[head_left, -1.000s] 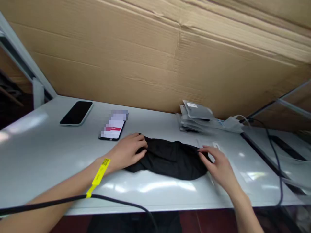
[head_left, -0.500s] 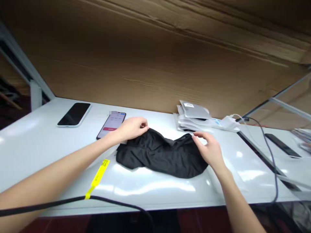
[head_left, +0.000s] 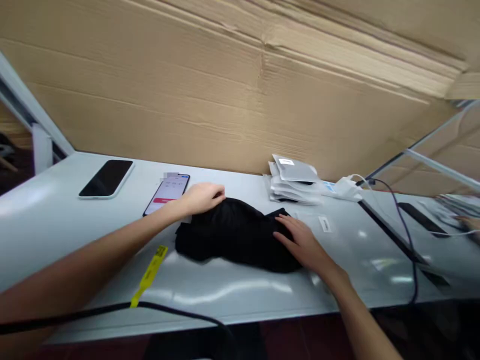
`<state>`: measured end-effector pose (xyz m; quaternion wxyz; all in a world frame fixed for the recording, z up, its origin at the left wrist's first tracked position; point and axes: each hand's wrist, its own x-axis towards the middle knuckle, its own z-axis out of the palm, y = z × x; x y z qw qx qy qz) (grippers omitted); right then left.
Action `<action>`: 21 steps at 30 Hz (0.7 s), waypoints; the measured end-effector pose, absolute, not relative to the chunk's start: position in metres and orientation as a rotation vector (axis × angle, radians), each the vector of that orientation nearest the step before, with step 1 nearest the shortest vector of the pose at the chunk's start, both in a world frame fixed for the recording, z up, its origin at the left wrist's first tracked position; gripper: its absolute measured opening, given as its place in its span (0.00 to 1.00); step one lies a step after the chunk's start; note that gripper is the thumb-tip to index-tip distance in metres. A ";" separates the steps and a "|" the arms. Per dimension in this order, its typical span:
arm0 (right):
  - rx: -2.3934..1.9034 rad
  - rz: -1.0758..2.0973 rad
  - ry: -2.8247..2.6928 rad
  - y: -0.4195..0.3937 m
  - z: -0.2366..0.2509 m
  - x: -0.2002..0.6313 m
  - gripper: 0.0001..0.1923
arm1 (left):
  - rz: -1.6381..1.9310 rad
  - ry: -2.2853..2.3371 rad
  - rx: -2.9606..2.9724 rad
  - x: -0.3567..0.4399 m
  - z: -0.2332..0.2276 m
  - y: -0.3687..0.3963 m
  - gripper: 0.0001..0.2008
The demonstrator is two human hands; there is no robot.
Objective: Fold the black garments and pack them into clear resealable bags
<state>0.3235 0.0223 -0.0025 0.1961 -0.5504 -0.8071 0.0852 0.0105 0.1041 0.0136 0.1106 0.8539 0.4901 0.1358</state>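
A piece of black cloth (head_left: 240,240), its exact kind not clear, lies bunched on the white table (head_left: 210,310). My left hand (head_left: 204,196) pinches its upper left edge, fingers pressed together. On the right part of the cloth rests my right hand (head_left: 300,240), fingers stretched out and slightly apart. Just beyond my right hand is a clear plastic bag (head_left: 313,220) with a small white label, partly hidden by that hand.
Two phones, one dark-screened (head_left: 107,179) and one lit (head_left: 168,192), lie left. A stack of packed bags (head_left: 294,182) and a white charger (head_left: 347,189) stand at the back. A black cable with a yellow tag (head_left: 152,270) crosses the front. Another person's hand (head_left: 470,222) shows far right.
My right hand has let go of the cloth's upper right edge and moved left, now flat on top. The cloth's right end has drawn inward. My left hand keeps its pinch.
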 end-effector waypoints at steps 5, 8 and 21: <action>-1.598 0.255 -2.277 0.019 -0.007 0.326 0.22 | 0.351 1.508 2.527 0.007 0.012 0.111 0.12; -1.605 0.255 -2.280 0.019 -0.008 0.328 0.22 | 0.316 1.558 2.547 0.006 0.011 0.114 0.11; -1.646 0.221 -2.322 -0.014 0.005 0.340 0.21 | 0.468 1.460 2.743 -0.005 0.026 0.061 0.17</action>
